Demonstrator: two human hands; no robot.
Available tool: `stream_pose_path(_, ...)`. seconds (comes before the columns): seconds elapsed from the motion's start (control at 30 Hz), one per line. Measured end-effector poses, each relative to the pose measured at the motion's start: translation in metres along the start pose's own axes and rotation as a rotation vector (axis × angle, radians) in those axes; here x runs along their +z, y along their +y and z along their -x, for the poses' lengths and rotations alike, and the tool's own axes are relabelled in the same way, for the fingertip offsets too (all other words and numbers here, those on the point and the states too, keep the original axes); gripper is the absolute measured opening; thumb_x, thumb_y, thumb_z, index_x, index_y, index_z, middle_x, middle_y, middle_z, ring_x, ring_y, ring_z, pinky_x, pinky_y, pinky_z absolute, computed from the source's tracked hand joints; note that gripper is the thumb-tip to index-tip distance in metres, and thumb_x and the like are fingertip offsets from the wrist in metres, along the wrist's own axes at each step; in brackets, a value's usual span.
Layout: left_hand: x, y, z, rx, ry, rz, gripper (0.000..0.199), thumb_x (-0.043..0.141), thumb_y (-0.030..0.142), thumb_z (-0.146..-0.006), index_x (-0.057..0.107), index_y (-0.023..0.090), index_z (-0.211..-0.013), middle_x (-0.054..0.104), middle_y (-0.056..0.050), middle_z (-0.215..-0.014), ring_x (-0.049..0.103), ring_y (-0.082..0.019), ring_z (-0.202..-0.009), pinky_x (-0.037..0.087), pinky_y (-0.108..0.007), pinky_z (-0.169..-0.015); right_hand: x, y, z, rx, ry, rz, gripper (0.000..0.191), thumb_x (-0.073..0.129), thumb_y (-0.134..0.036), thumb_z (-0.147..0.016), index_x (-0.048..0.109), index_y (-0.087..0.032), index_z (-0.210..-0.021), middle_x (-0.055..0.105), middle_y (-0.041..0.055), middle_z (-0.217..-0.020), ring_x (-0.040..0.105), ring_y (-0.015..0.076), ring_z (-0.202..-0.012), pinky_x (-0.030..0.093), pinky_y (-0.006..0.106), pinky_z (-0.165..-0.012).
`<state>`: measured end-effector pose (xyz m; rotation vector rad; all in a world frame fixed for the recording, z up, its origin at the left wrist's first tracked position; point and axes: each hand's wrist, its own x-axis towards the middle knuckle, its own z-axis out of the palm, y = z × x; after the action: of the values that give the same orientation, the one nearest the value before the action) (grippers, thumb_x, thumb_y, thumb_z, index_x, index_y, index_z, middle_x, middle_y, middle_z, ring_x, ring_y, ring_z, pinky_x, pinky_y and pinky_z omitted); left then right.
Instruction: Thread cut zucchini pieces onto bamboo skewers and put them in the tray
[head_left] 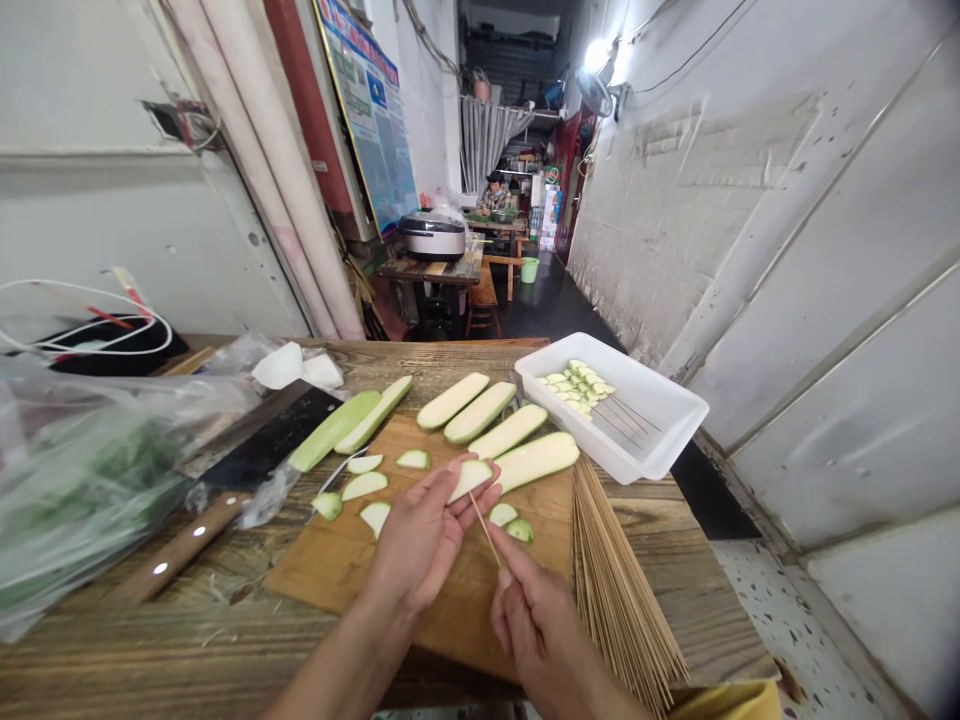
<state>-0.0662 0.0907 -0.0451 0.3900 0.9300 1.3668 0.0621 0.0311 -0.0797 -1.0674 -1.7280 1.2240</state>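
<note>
Above the wooden cutting board [300,568], my left hand [427,525] holds a pale, green-edged zucchini slice [470,479] between thumb and fingers. My right hand [531,610] is closed around a thin wooden skewer [486,528], whose upper end meets the slice's lower edge. Several halved zucchinis [538,460] lie at the board's far side. Small cut slices [365,486] are scattered to the left of my left hand, and a few more [519,529] lie near my right hand. A fanned bundle of skewers [619,590] rests along the board's right edge.
A white tray [675,412] at the back right holds skewered slices [577,388]. On the left are a large cleaver [259,435] and plastic bags of greens [112,470]. Farther back, a person [496,192] sits at a table near a cooker [433,237].
</note>
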Motion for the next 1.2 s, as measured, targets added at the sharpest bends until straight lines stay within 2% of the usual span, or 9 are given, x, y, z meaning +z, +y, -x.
stream_pose_path(0.27, 0.0002, -0.0027, 0.0034, 0.017, 0.015, -0.008, 0.015, 0.052, 0.013, -0.083, 0.065, 0.008, -0.09, 0.071, -0.014, -0.089, 0.067, -0.02, -0.086, 0.052, -0.036, -0.088, -0.0025, -0.0038, 0.0011, 0.021, 0.009, 0.0, 0.046, 0.035, -0.025, -0.092, 0.041, -0.012, -0.136, 0.042, -0.006, -0.054, 0.038, 0.009, -0.044, 0.031, 0.019, -0.045)
stream_pose_path(0.47, 0.0022, -0.0019, 0.0041, 0.054, 0.0, -0.041, 0.014, 0.056, 0.015, -0.081, 0.066, 0.008, -0.089, 0.071, -0.012, -0.087, 0.068, -0.02, -0.084, 0.052, -0.037, -0.087, -0.0014, -0.0039, -0.0009, 0.014, 0.02, 0.047, 0.036, 0.036, -0.024, -0.09, 0.054, -0.011, -0.119, 0.042, -0.0067, -0.05, 0.038, 0.0093, -0.043, 0.032, 0.019, -0.046)
stream_pose_path(0.73, 0.0039, 0.0009, 0.0056, 0.025, 0.018, -0.057, 0.015, 0.052, 0.012, -0.083, 0.066, 0.007, -0.085, 0.071, -0.014, -0.088, 0.067, -0.02, -0.084, 0.053, -0.036, -0.087, -0.0008, -0.0039, -0.0011, 0.067, 0.043, 0.028, 0.031, 0.034, -0.028, -0.093, 0.056, -0.01, -0.107, 0.041, -0.0065, -0.05, 0.037, 0.009, -0.042, 0.029, 0.019, -0.043)
stream_pose_path(1.03, 0.0052, -0.0029, 0.0052, 0.007, 0.048, -0.047, 0.014, 0.052, 0.01, -0.083, 0.065, 0.006, -0.086, 0.071, -0.014, -0.088, 0.068, -0.021, -0.086, 0.055, -0.035, -0.083, 0.0025, -0.0028, -0.0036, 0.033, 0.085, 0.02, 0.031, 0.035, -0.026, -0.091, 0.057, -0.01, -0.107, 0.042, -0.006, -0.051, 0.039, 0.0098, -0.044, 0.032, 0.02, -0.045)
stream_pose_path(1.2, 0.0023, -0.0075, 0.0026, -0.012, 0.042, -0.033, 0.013, 0.054, 0.012, -0.082, 0.064, 0.007, -0.088, 0.07, -0.014, -0.089, 0.068, -0.021, -0.086, 0.055, -0.035, -0.083, 0.0037, -0.0001, -0.0053, 0.065, 0.086, -0.022, 0.032, 0.035, -0.024, -0.092, 0.057, -0.01, -0.11, 0.042, -0.0063, -0.051, 0.038, 0.0092, -0.043, 0.03, 0.019, -0.044)
